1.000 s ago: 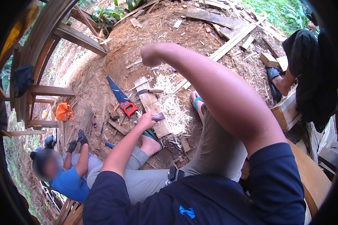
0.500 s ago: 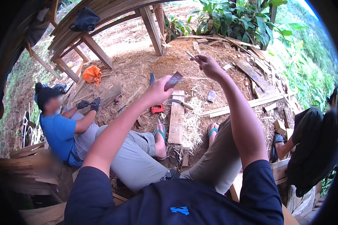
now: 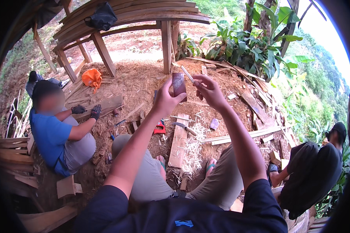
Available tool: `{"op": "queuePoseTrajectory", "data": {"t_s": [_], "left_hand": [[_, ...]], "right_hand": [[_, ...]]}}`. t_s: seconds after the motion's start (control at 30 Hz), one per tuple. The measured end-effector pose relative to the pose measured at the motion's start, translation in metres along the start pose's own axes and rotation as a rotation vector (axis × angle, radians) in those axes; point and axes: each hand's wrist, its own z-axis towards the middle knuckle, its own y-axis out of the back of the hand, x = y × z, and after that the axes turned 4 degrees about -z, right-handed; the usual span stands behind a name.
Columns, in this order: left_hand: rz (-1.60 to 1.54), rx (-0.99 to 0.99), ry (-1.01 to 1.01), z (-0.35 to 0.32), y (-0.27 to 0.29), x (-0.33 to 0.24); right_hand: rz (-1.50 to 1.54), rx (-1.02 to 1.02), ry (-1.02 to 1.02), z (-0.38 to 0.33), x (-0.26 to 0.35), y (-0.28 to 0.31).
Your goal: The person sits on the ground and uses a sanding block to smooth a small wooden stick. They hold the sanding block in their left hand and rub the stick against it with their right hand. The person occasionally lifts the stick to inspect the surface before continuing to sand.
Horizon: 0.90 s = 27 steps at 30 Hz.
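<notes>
A person in a blue shirt (image 3: 46,134) sits on the dirt wearing dark gloves. An orange cloth (image 3: 91,77) lies near a wooden post (image 3: 166,46). A knife (image 3: 184,127) rests on a plank (image 3: 178,140) among shavings.

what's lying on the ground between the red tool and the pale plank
In the head view, nothing but bare dirt and a few shavings between the red tool and the pale plank.

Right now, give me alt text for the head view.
Left hand holds up a dark flat block; right hand pinches a thin pale stick beside it. Below lie a plank, knife and shavings.
</notes>
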Motion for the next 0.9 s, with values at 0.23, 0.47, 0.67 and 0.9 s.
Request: {"op": "queuePoseTrajectory", "data": {"t_s": [0.23,0.47,0.67,0.9], "left_hand": [[-0.262,0.065,0.066,-0.005,-0.003,0.019],[-0.374,-0.102,0.121,-0.01,-0.013,0.053],[-0.321,-0.146,0.17,-0.011,-0.034,0.058],[-0.298,-0.202,0.241,-0.012,-0.032,0.068]], "right_hand": [[-0.149,-0.055,-0.114,0.001,-0.037,-0.014],[-0.394,0.066,-0.288,-0.019,-0.064,-0.033],[-0.445,0.109,-0.228,-0.037,-0.073,-0.032],[-0.38,0.097,-0.188,-0.042,-0.078,-0.03]]}}
